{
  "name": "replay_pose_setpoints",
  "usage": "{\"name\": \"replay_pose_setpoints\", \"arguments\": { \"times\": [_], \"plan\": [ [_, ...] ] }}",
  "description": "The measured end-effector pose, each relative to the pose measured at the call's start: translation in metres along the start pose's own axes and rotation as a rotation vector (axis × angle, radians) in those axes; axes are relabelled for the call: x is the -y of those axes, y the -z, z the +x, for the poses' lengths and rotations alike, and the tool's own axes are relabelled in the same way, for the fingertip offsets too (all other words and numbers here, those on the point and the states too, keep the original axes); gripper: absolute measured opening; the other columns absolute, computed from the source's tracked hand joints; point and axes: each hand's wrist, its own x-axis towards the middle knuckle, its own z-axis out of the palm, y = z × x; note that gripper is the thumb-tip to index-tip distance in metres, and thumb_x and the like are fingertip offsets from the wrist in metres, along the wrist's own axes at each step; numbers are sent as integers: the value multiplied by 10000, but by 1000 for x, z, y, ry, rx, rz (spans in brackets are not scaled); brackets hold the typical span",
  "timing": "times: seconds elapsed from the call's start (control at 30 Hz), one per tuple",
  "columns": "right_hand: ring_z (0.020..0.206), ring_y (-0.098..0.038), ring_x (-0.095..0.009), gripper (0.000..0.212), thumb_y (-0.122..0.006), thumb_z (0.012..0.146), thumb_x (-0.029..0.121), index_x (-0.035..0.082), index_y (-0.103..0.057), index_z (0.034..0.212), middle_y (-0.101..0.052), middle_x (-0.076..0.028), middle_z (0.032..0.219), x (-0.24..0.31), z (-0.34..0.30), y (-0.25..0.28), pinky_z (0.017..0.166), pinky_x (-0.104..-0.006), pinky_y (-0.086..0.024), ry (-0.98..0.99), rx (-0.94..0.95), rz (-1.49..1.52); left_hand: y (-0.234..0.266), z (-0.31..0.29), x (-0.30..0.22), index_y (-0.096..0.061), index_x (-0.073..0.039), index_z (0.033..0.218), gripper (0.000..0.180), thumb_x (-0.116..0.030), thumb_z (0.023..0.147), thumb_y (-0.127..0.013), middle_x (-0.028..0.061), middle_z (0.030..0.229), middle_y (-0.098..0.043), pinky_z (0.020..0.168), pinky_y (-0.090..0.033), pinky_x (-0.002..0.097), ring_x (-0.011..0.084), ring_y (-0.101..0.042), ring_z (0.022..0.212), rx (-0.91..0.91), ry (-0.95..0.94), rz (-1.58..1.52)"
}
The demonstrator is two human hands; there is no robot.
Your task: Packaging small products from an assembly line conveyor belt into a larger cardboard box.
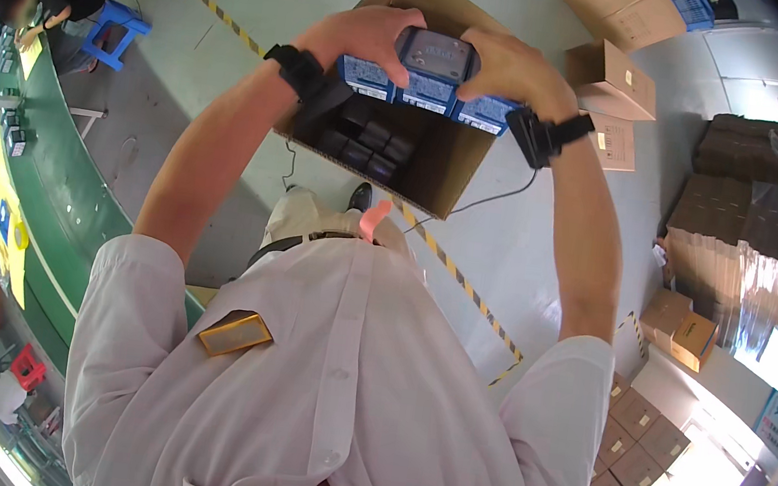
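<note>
Both my hands grip a row of three blue box-shaped packs (432,73) with white printed panels. The middle pack shows a grey top face. My left hand (370,39) is closed against the row's left side, thumb on the front. From the right side, my right hand (515,69) presses inward on the same row. The packs are held over an open cardboard carton (464,170). Several dark box-shaped packs (368,138) stand in the carton's shadowed bottom. My fingers partly cover the outer two packs. A black device with a cable is strapped to each wrist.
A green conveyor table (62,174) curves along the left, with small packs (15,139) and yellow cloths on it. A person sits far left near a blue stool (116,33). Open cartons (613,81) and stacked flattened cardboard (733,208) stand right. Striped tape (449,270) marks the floor.
</note>
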Motion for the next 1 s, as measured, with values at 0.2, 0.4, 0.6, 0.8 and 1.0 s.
{"name": "replay_pose_setpoints", "arguments": {
  "times": [0.2, 0.4, 0.6, 0.8, 1.0],
  "plan": [
    [978, -625, -333, 674, -778, 556, 268, 54, -575, 1162, -647, -171, 1063, -9, 67, 20, 808, -405, -507, -55, 226, -18, 15, 28, 38, -550, -37, 1176, 709, -236, 562, -842, 166, 1079, -648, 856, -476, 371, 316, -619, 1019, 112, 96, -214],
    [950, -636, -350, 665, -771, 558, 233, 36, -568, 1159, -662, -185, 1032, -35, 82, -12, 797, -412, -514, -49, 222, -2, -14, 56, 54, -557, -55, 1182, 756, -264, 518, -853, 150, 1074, -655, 853, -482, 394, 322, -624, 1015, 140, 141, -31],
    [1100, -608, -330, 748, -804, 556, 213, 72, -535, 1239, -635, -181, 1162, -73, 106, -79, 888, -455, -517, -243, 314, 44, -61, 79, 61, -535, -113, 1243, 812, -238, 505, -850, 129, 1215, -592, 959, -408, 526, 341, -519, 1187, 201, 262, 133],
    [1146, -580, -362, 814, -816, 551, 222, 73, -483, 1279, -599, -207, 1218, -68, 128, -156, 943, -465, -498, -454, 288, 10, -134, 100, 120, -520, -135, 1266, 876, -232, 462, -855, 128, 1305, -519, 994, -323, 632, 353, -441, 1259, 300, 275, 295],
    [1239, -491, -377, 710, -731, 678, 155, 93, -436, 1320, -516, -195, 1320, -75, 148, -256, 973, -529, -462, -612, 134, -28, -197, 98, 156, -519, -141, 1275, 722, -201, 601, -772, 145, 1336, -490, 1034, -270, 661, 347, -430, 1276, 267, 237, 375]
  ]
}}
